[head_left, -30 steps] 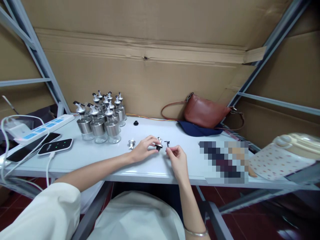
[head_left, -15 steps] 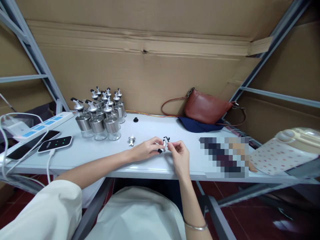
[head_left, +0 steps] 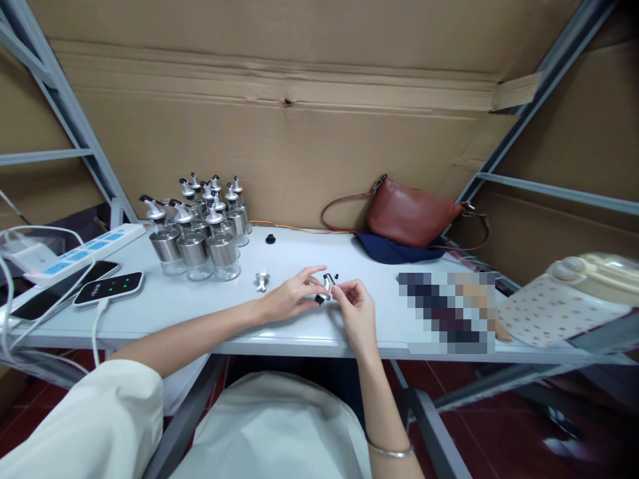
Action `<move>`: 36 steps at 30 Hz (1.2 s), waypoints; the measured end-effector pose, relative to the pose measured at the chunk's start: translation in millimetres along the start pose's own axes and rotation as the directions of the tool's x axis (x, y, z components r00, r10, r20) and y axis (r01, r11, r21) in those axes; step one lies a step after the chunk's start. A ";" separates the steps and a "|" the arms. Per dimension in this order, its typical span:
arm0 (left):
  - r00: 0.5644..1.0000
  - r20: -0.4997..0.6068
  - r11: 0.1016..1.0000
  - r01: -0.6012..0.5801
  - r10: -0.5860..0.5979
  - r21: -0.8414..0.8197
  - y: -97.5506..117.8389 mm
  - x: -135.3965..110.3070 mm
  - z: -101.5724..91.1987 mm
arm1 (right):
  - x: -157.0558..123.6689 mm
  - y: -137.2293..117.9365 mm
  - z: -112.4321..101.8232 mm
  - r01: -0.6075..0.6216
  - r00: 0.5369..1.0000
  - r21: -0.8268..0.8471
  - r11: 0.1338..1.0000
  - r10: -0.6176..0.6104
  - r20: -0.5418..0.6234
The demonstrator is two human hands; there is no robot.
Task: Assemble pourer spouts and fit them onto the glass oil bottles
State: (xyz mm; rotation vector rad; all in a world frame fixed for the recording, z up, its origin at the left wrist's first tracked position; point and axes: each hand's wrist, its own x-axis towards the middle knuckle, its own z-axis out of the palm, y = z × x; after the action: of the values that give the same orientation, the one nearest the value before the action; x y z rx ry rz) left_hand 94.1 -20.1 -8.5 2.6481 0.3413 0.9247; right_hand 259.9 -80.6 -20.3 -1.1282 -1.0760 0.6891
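My left hand [head_left: 291,297] pinches a small silver pourer spout [head_left: 323,290] with a black base, just above the white table [head_left: 164,306]. My right hand [head_left: 355,305] meets it from the right, its fingers closed on a tiny black lever piece [head_left: 330,277] pressed against the spout's top. Another silver pourer spout [head_left: 262,279] stands loose on the table to the left of my hands. Farther back a small black cap [head_left: 270,239] lies alone. A group of several glass-and-steel dispenser bottles [head_left: 200,233] with spouts fitted stands at the back left.
A brown leather bag [head_left: 412,213] rests on dark blue cloth [head_left: 392,253] at the back right. A power strip [head_left: 82,247], a phone [head_left: 62,287] and a lit power bank [head_left: 107,289] with cables lie at the left. A cream appliance [head_left: 596,279] sits far right. Cardboard walls the back.
My hands were apart a second ago, the left on the spout, the right holding the black lever. They have come together, and the lever now sits against the spout's top.
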 end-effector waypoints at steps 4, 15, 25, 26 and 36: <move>0.999 0.038 0.993 0.026 -0.031 0.112 4.0 1.0 -2.3 | 0.9 0.6 -0.1 -0.008 1.000 0.038 0.999 0.008 0.008; 0.989 0.009 0.986 0.144 -0.145 0.083 4.9 2.2 -3.9 | 1.5 2.2 0.9 0.009 0.993 -0.005 1.000 -0.008 0.118; 0.983 -0.135 0.990 0.112 -0.123 -0.083 2.6 0.6 -1.0 | -2.0 4.7 4.4 0.082 0.974 -0.070 0.994 -0.065 0.216; 0.984 -0.131 0.990 0.111 -0.121 -0.085 2.8 0.2 -0.5 | -2.4 4.5 4.0 0.066 0.977 -0.065 0.996 -0.051 0.206; 0.985 -0.100 0.989 0.130 -0.137 -0.077 1.9 -3.0 0.2 | -4.5 2.7 3.1 0.015 0.984 -0.069 0.998 -0.002 0.179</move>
State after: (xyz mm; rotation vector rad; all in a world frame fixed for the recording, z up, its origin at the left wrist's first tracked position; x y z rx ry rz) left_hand 92.1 -22.8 -9.6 2.4847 0.4960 1.0159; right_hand 255.6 -82.6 -24.1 -1.1369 -1.2649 0.7620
